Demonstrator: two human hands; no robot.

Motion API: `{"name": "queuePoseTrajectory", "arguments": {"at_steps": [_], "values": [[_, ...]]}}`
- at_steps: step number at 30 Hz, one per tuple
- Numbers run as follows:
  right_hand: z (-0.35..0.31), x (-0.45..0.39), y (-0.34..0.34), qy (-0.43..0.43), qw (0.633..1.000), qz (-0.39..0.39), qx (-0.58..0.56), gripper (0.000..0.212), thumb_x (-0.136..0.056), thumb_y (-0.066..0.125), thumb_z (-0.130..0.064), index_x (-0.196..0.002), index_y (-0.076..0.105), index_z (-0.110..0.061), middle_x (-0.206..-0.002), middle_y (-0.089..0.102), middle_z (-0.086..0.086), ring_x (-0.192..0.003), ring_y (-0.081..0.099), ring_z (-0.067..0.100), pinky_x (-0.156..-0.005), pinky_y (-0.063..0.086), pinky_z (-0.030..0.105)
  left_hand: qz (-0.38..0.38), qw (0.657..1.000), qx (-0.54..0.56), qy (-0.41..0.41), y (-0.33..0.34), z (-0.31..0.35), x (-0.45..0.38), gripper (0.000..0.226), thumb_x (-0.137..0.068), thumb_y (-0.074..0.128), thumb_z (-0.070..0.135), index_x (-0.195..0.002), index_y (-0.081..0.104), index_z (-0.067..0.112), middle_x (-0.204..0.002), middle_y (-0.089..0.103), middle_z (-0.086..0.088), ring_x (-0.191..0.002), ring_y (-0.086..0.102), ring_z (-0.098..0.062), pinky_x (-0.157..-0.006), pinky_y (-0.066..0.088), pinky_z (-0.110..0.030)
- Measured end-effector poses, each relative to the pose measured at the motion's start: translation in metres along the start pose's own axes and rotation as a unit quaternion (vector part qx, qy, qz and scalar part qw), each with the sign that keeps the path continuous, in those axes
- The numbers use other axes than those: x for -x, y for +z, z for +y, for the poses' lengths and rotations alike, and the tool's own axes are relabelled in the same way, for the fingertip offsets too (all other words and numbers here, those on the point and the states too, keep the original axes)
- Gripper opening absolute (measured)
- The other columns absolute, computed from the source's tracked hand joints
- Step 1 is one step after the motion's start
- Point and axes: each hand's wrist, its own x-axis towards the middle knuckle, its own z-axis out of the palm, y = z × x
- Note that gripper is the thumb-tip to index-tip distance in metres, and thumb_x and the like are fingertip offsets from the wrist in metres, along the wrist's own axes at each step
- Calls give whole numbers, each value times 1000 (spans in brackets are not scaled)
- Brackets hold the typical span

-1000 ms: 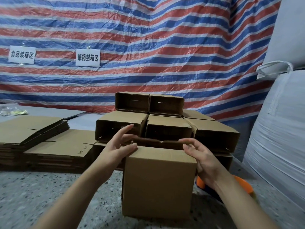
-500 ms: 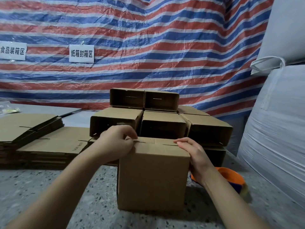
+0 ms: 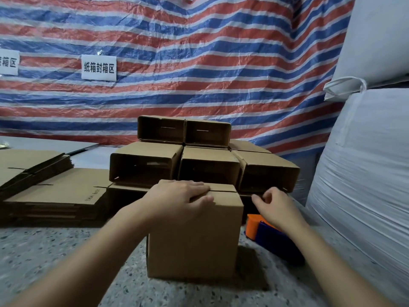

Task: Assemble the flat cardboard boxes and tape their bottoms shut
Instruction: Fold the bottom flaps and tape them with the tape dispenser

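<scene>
A brown cardboard box stands upright on the speckled floor in front of me, its upper flaps folded down with a seam across the top. My left hand lies flat on those flaps, pressing them. My right hand hovers just right of the box, off the cardboard, fingers loosely curled and holding nothing. Below the right hand, an orange and blue tape dispenser lies on the floor, partly hidden by my wrist.
Several assembled boxes are stacked on their sides behind the box. Stacks of flat cardboard lie at the left. Big white sacks fill the right side. A striped tarp with paper signs hangs behind.
The flaps went from open to folded shut. My left hand flattened onto the top. My right hand left the box's right edge and moved out to the right, above the tape dispenser.
</scene>
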Motion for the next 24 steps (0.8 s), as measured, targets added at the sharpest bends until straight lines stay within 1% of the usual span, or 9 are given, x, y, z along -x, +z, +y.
{"name": "queuePoseTrajectory", "arguments": {"at_steps": [2,5,9,12,14,16,17,20,24], "values": [[32,-1,1,12,987,-24,156,48,-86,51,-74,-94,52,-27,-88,59,-8,-75,60,9,-56,44,28,-3,1000,-4,-5,-1,1,1,66,-89,20,74,-147,33,46,-153,34,23,-143,29,-7,-112,28,-41],[60,4,9,30,960,-63,270,58,-74,47,-86,-86,45,-30,-79,55,-11,-67,57,6,-50,41,27,4,1000,-3,-1,0,1,1,71,-86,16,77,-147,33,46,-153,34,24,-142,30,-6,-110,32,-41],[70,8,19,32,956,-81,281,57,-78,48,-84,-86,57,-28,-79,63,-9,-69,62,9,-63,54,29,7,1000,1,0,1,0,2,62,-92,22,73,-147,34,45,-153,34,24,-141,32,-7,-108,34,-42],[67,12,17,8,954,-87,287,52,-86,46,-78,-85,57,-28,-79,63,-8,-70,62,8,-59,50,26,1,1000,8,8,-2,0,2,54,-99,22,63,-147,35,44,-153,34,23,-141,30,-5,-105,31,-36],[58,15,8,4,966,-70,248,49,-90,44,-74,-86,57,-27,-79,63,-7,-71,62,9,-57,46,27,-5,1000,28,13,-4,-1,2,49,-103,20,54,-146,38,41,-152,36,23,-139,30,-3,-97,27,-28],[39,15,-10,0,988,-35,152,55,-89,41,-75,-86,61,-24,-76,66,-3,-69,65,13,-62,53,34,-15,999,51,5,-7,-2,3,48,-104,19,51,-148,37,39,-153,37,20,-140,30,-5,-96,24,-25],[24,14,-23,-11,995,-11,98,62,-83,40,-79,-82,64,-22,-71,68,-1,-66,66,15,-63,54,37,-21,997,68,-6,-8,-3,3,49,-104,20,51,-149,33,39,-153,37,17,-141,30,-8,-101,24,-27],[-36,12,-69,-50,997,33,-46,73,-69,43,-84,-68,68,-16,-54,68,-1,-50,64,14,-55,45,31,-35,987,152,-47,-10,-7,4,50,-102,22,56,-151,23,43,-150,44,8,-135,42,-23,-111,31,-41],[-108,1,-106,-76,975,-126,-166,81,-60,61,-90,-95,71,-17,-74,76,1,-61,72,13,-64,49,33,1,966,252,-63,-11,-12,1,37,-101,28,53,-135,40,41,-123,60,6,-111,56,-15,-101,44,-43]]}}
